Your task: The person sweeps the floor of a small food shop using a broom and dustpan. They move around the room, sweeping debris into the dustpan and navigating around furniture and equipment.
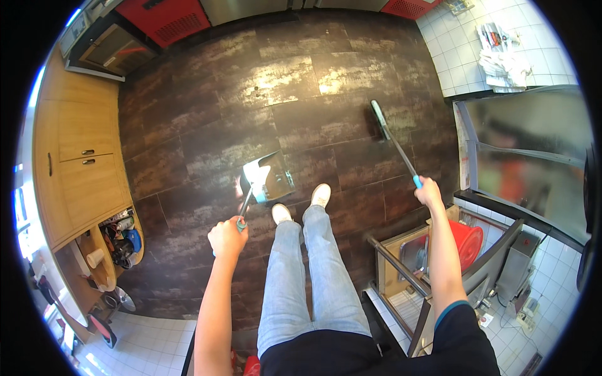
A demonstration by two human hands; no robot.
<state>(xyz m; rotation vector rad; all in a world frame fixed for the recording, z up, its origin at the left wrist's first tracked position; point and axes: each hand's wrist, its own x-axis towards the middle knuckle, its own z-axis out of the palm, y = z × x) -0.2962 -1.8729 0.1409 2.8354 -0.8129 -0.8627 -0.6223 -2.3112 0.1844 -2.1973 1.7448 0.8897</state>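
Observation:
My left hand (228,237) grips the handle of a long-handled dustpan (268,181), whose pan rests on the dark tiled floor (310,127) in front of my shoes. Strong glare lies on part of the pan, so its contents are hard to make out. Out to the right, my right hand (429,190) is closed around the blue grip of a broom (402,152). The narrow broom head points away from me, at or close above the floor, well apart from the dustpan.
A wooden cabinet (84,127) with open shelves lines the left side. Red panels (164,19) stand at the far edge. At right are a glass-fronted unit (526,141) and a metal-framed rack (400,263) with a red container (465,244). White shoes (282,214) stand near the dustpan.

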